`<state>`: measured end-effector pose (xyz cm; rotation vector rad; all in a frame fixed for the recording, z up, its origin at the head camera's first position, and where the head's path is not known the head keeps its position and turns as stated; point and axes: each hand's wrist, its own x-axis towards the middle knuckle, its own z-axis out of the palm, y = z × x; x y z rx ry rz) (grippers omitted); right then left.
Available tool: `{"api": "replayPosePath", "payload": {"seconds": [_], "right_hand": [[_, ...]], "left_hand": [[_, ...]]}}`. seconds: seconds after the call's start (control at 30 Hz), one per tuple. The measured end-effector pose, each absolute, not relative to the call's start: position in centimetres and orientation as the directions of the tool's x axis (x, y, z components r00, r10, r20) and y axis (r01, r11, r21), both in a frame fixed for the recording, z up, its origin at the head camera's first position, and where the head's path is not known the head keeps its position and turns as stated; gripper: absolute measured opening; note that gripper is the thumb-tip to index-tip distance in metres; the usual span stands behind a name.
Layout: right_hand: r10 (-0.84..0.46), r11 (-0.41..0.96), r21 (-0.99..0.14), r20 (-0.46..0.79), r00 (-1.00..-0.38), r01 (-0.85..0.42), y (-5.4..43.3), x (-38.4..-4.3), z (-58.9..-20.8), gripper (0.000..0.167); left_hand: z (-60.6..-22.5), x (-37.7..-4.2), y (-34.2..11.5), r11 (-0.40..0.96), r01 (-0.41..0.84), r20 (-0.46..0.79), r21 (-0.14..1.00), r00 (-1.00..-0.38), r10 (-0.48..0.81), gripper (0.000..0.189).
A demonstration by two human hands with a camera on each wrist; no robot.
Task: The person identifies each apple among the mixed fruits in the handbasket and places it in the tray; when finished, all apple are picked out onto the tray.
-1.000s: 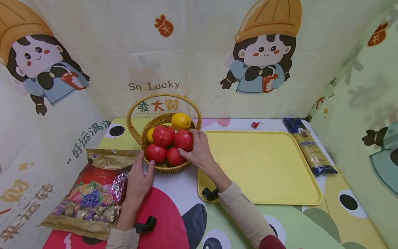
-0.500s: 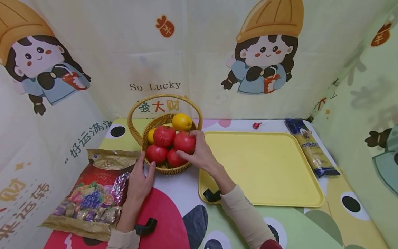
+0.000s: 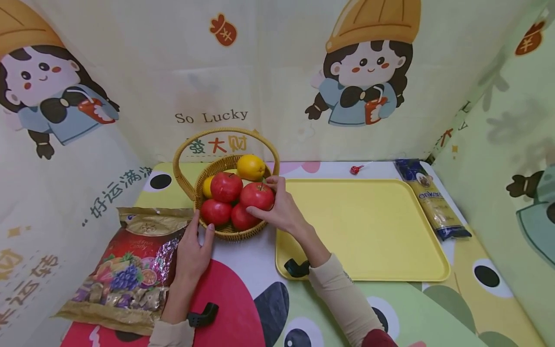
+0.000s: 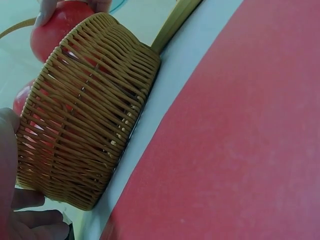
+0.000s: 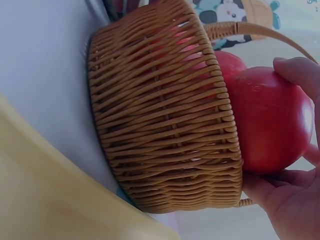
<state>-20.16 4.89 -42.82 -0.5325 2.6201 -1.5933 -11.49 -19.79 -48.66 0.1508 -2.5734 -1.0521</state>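
Note:
A round wicker basket [image 3: 236,236] with an arched handle holds several red apples and yellow lemon-like fruits. My right hand [image 3: 284,207] grips a red apple [image 3: 257,196] at the basket's right side, thumb in front and fingers behind. In the right wrist view this apple [image 5: 272,120] bulges over the rim. My left hand [image 3: 193,250] rests against the basket's near left side, thumb and fingers spread. The left wrist view shows its fingers [image 4: 37,222] beside the woven wall. Other apples [image 3: 216,212] and a yellow fruit [image 3: 250,167] lie around the gripped one.
A yellow tray [image 3: 364,231] lies right of the basket, with a blue-and-gold packet [image 3: 433,200] along its right edge. Behind the tray is a red lollipop [image 3: 356,169]. A large candy bag [image 3: 130,270] lies at left. Printed cloth walls [image 3: 277,86] stand behind and at both sides.
My right hand has turned the gripped apple, so its stem end now faces up, and shifted it slightly nearer. The left hand keeps its place on the basket. The head view has moved slightly.

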Motion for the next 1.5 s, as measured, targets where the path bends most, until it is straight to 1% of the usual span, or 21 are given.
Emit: {"api": "replayPosePath", "payload": {"seconds": [0.2,0.43,0.57,0.67,0.83,1.23,1.5], "right_hand": [[-0.316,0.42,-0.86,0.162,-0.935,-0.291,5.0,-20.1,-42.7,0.085],[-0.334,0.398,-0.859,0.191,-0.923,-0.322,5.4,-19.9,-42.1,0.087],[-0.331,0.404,-0.837,0.243,-0.912,-0.369,6.0,-20.0,-41.5,0.091],[-0.32,0.413,-0.811,0.297,-0.9,-0.414,6.8,-20.2,-41.1,0.09],[-0.289,0.424,-0.786,0.353,-0.89,-0.45,8.4,-20.5,-40.5,0.086],[-0.192,0.434,-0.809,0.348,-0.918,-0.397,11.1,-21.2,-40.1,0.087],[-0.12,0.45,-0.831,0.306,-0.944,-0.327,12.0,-22.3,-41.4,0.087]], "left_hand": [[-48.5,-11.4,-19.8,0.723,0.024,0.27,0.691,-0.936,-0.227,0.065],[-48.6,-11.5,-19.8,0.725,0.035,0.289,0.688,-0.929,-0.229,0.064],[-48.9,-11.5,-19.8,0.719,0.04,0.295,0.693,-0.927,-0.233,0.064],[-49.0,-11.5,-19.8,0.716,0.04,0.294,0.696,-0.927,-0.234,0.064],[-49.0,-11.5,-19.8,0.716,0.035,0.287,0.697,-0.929,-0.234,0.065],[-49.1,-11.5,-19.8,0.715,0.023,0.278,0.699,-0.929,-0.242,0.064],[-49.2,-11.5,-19.8,0.714,0.042,0.297,0.699,-0.925,-0.237,0.064]]}}
